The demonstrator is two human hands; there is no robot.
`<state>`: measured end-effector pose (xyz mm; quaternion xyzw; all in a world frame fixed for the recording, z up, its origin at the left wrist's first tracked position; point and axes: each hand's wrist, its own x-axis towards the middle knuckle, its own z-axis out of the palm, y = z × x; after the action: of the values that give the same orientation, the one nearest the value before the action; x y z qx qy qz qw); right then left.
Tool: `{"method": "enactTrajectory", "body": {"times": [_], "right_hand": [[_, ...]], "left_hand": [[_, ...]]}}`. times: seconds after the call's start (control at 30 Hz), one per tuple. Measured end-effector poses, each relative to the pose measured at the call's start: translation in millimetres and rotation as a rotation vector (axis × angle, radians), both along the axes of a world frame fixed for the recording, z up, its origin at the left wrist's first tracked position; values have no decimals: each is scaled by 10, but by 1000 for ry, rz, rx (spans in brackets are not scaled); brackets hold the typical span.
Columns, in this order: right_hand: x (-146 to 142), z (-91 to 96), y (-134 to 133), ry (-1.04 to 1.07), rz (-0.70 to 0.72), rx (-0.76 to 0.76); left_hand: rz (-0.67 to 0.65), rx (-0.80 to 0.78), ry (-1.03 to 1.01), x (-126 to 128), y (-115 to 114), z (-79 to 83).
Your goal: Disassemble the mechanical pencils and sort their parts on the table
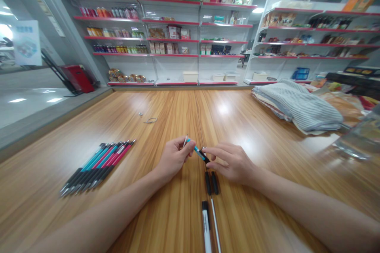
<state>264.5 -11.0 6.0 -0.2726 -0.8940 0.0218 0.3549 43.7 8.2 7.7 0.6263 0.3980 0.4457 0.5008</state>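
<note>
Over the bench [172, 221], just beyond two black sleeves [208, 183], the left hand [175, 158] pinches a teal pen [198, 151] while the right hand [234, 162] curves at its dark end, grip uncertain, apparently handling its parts, which likely calls for steady alignment next.

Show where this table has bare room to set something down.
Bare tabletop lies between the row of pens and the left hand, and between the right hand and the striped cloth. Crowded: the near middle, with two black pieces, a black-capped marker and a white rod.
</note>
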Motion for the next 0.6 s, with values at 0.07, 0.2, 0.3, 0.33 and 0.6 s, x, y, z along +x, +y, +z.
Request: {"method": "enactTrajectory", "body": {"times": [0.07,0.2,0.3,0.33,0.6], "right_hand": [[-1,5,-7,-52,7,-5],[-2,5,-10,-72,12,-22],[0,-11,-5,-53,11,-23],[1,-17,-3,-48,13,-20],[10,-3,-7,31,23,24]], "left_hand": [[-11,10,22,2,1,0],[-21,5,21,-2,7,-14],[-30,-3,15,-9,18,-38],[-35,-6,14,-10,21,-46],[-147,-80,-9,-8,-51,44]]}}
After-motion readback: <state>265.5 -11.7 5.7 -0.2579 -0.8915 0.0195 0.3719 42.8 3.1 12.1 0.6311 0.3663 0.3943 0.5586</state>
